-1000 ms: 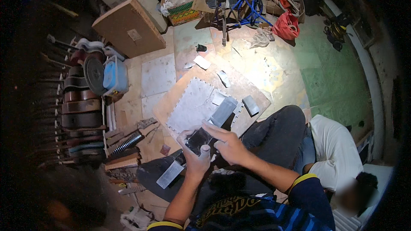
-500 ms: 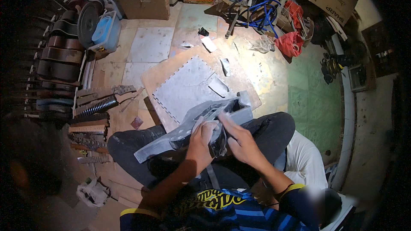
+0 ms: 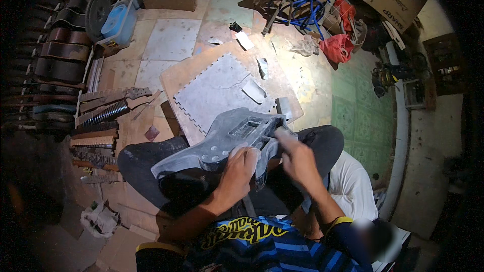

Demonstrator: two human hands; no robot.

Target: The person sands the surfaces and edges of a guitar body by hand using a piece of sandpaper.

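A grey, dust-covered electric guitar body (image 3: 229, 126) lies tilted across my lap, its face turned upward. A rectangular cut-out and several round holes show in that face. My left hand (image 3: 238, 171) grips its near edge, the fingers wrapped over the rim. At the right end of the body, by the curved cutaway, is my right hand (image 3: 298, 161). Its fingers are smeared by motion against the inner edge, and whether they hold anything cannot be made out.
A pale mat (image 3: 212, 90) on a wooden board lies ahead, with a folded sheet (image 3: 253, 91) on it. Guitar necks (image 3: 108, 111) lie at left beside a rack of guitar bodies (image 3: 63, 50). Blue hose (image 3: 315, 10), a red bag (image 3: 337, 48) and cardboard boxes stand at the back.
The guitar body has rolled so that its face shows more. My right hand has shifted slightly right along the cutaway, and its fingers are more blurred. My left hand keeps its grip.
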